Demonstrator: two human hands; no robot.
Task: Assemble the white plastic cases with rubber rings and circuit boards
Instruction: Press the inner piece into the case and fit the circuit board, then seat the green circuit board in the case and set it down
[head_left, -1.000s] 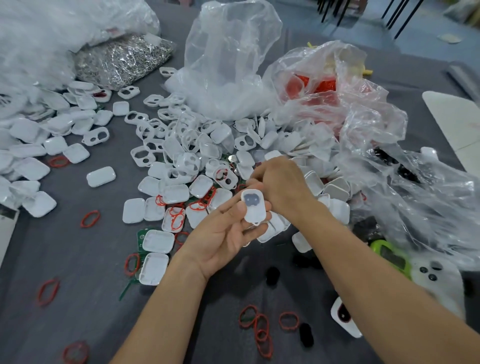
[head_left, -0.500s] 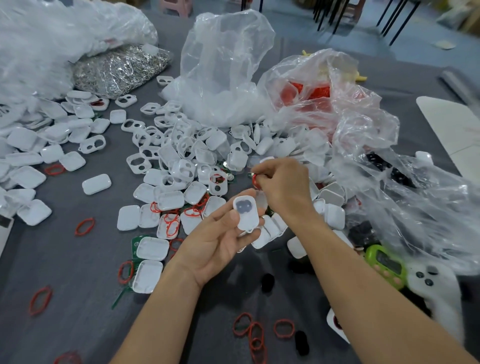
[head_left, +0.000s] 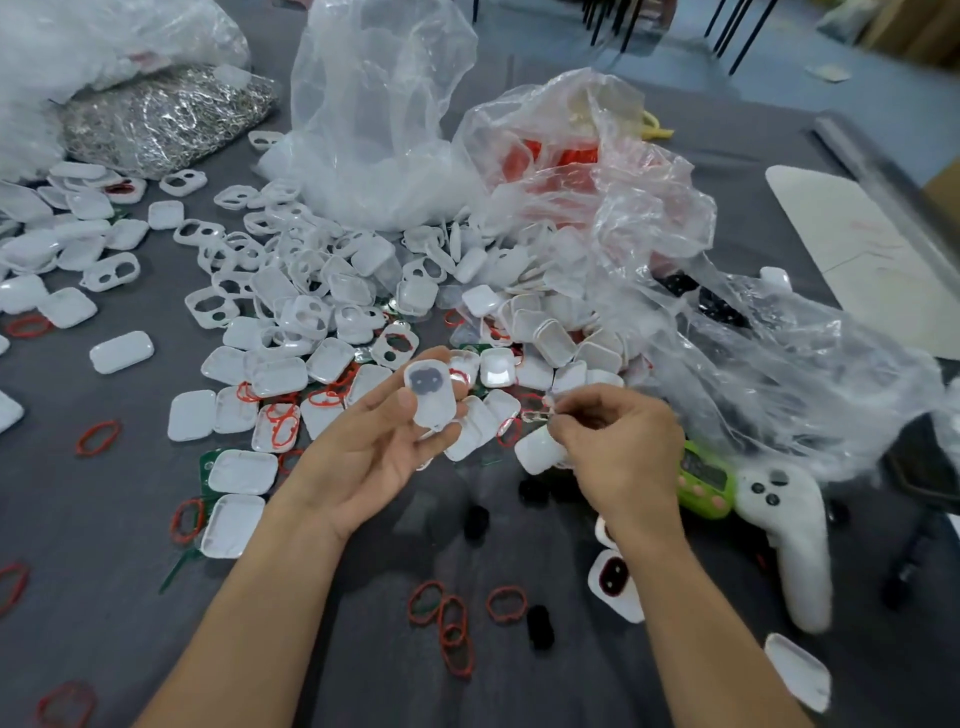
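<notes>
Dozens of white case halves (head_left: 311, 317) are scattered over the grey desk (head_left: 78, 519), thickest in the middle, with a bag of shiny metal bits (head_left: 166, 119) off at the far left. Loose red rubber rings (head_left: 98, 436) lie around the left side, and a few more sit near the front between the two forearms. A green circuit board (head_left: 205, 467) pokes out from under a case half, a bit left of the left wrist.

The left hand (head_left: 374, 457) is palm up and grasps one white case (head_left: 430, 397) between thumb and fingertips, held up over the pile. That case has a dark two-lobed patch showing at its upper end. Behind it a big clear plastic bag (head_left: 374, 104) stands crumpled, and next to that is a second bag (head_left: 561, 161) with red stuff inside.

The right hand (head_left: 618, 452) is just beside the case without touching it, fingers curled and pinching a small looped piece (head_left: 540, 414). It's too blurry to say exactly what that piece is. Further right, a green timer (head_left: 706, 483) and a white game controller (head_left: 795, 535) lie side by side on the desk.
</notes>
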